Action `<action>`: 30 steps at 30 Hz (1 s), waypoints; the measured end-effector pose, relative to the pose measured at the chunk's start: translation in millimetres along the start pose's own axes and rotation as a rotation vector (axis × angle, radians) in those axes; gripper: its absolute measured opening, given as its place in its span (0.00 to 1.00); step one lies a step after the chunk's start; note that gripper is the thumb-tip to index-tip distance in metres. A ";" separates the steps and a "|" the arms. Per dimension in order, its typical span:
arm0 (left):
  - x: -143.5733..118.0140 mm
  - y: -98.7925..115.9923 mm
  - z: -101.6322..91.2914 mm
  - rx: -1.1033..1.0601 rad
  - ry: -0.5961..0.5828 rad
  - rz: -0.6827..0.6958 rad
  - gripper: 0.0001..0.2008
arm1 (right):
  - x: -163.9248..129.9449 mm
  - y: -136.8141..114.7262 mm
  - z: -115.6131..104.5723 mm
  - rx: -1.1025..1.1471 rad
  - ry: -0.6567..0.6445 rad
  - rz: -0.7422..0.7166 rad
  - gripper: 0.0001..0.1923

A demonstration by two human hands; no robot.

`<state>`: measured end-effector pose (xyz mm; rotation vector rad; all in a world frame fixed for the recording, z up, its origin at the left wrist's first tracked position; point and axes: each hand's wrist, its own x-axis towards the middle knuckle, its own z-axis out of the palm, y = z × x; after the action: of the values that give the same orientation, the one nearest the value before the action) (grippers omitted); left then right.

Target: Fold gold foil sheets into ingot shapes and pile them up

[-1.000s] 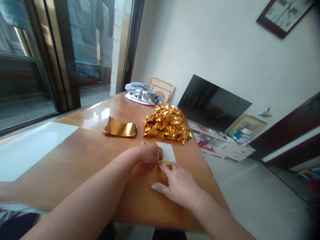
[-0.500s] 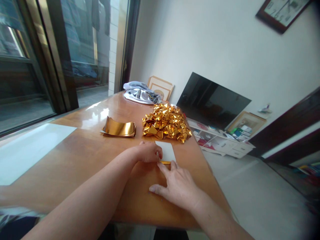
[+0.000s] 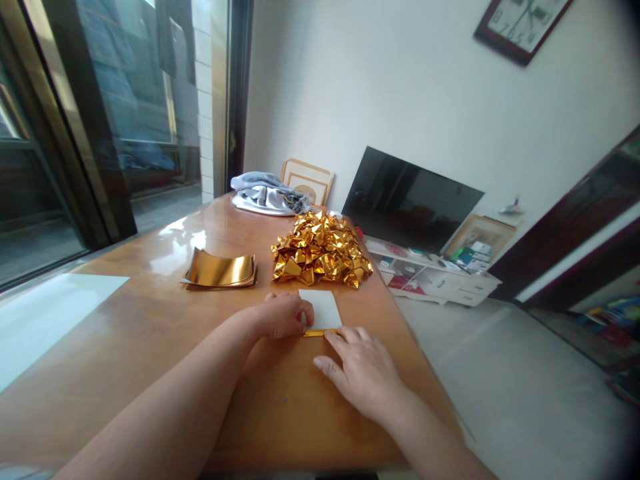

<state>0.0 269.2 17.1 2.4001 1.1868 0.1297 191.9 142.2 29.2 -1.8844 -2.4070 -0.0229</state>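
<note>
Mid-fold, centre of frame: white-backed sheet (image 3: 321, 309) flat on bench (image 3: 150, 320), near edge turned up as a thin gold strip. Left hand (image 3: 280, 317) curled, fingers (image 3: 306, 319) pinching the strip's left end. Right hand (image 3: 363, 370) flat, fingers spread, fingertips (image 3: 334, 337) pressing the fold's right end. First crease seemingly just started. Pile (image 3: 320, 257) of finished gold pieces behind, upper centre. Stack (image 3: 220, 270) of unfolded gold sheets left of it, so plenty left.

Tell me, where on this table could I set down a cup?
Bare wood lies left of the left hand, between the gold sheet stack and the near table edge. Crowded: the foil pile, the white-backed sheet and the right hand.
</note>
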 end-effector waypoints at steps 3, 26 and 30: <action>-0.2 0.1 -0.2 -0.006 0.000 0.005 0.12 | -3.6 15.0 0.1 0.001 0.026 0.039 0.28; -0.6 -7.6 4.5 -0.060 0.041 0.063 0.13 | 39.2 49.4 25.7 0.292 0.159 0.040 0.07; 4.0 -12.4 6.2 -0.202 0.169 0.053 0.09 | 33.9 53.0 26.1 0.422 0.189 0.049 0.07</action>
<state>-4.8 276.6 5.7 2.2777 1.1248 0.4555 233.7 189.5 3.6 -1.6635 -2.0434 0.2748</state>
